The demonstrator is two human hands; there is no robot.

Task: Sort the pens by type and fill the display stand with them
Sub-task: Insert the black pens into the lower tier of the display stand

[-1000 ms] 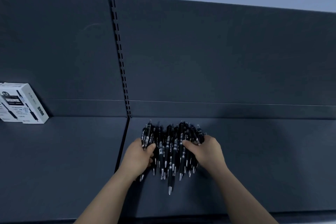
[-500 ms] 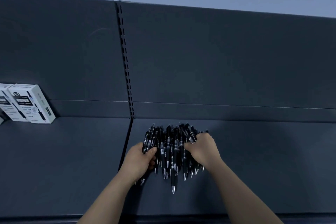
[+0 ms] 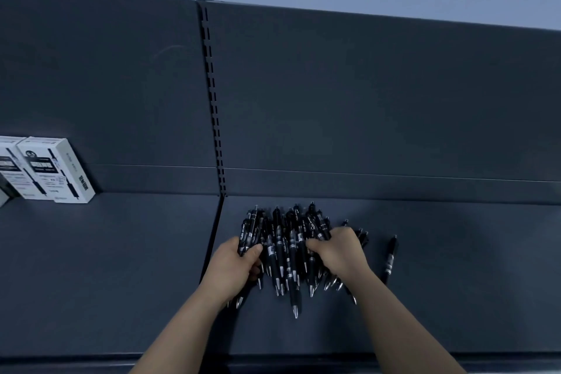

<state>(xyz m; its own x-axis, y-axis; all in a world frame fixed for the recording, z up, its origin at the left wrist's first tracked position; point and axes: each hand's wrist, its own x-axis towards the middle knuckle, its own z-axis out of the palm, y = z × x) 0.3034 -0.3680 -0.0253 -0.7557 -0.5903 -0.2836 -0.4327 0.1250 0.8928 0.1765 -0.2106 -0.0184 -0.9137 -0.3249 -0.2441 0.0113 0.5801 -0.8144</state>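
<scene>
Head view, the only one. Dark shelf (image 3: 440,297) with a dark back panel (image 3: 364,100); a slotted upright (image 3: 214,100) runs down the middle of the frame.

Pile of black pens (image 3: 288,246) lies on the shelf, lower centre, just right of the upright's foot. Barrels roughly parallel, silver tips pointing toward the lower edge of the frame, clip ends toward the back panel. White print and silver bands on the barrels; as far as I can tell they are all one type. One stray pen (image 3: 390,258) lies apart, right of the pile, touching nothing.

Left hand (image 3: 235,270) is curled around a few pens at the pile's left edge, thumb over them. Right hand (image 3: 340,252) sits on the pile's right side, fingers bent down into the pens; whether it grips any or only presses on them, I cannot tell.

Two white pen boxes (image 3: 51,170) stand at the left edge of the frame, well apart from the pile.

Progress, my reading: early. Pens are gathered and roughly squared, but no divided display is visible and the stray is not yet collected. Sorting and filling look mostly ahead.
</scene>
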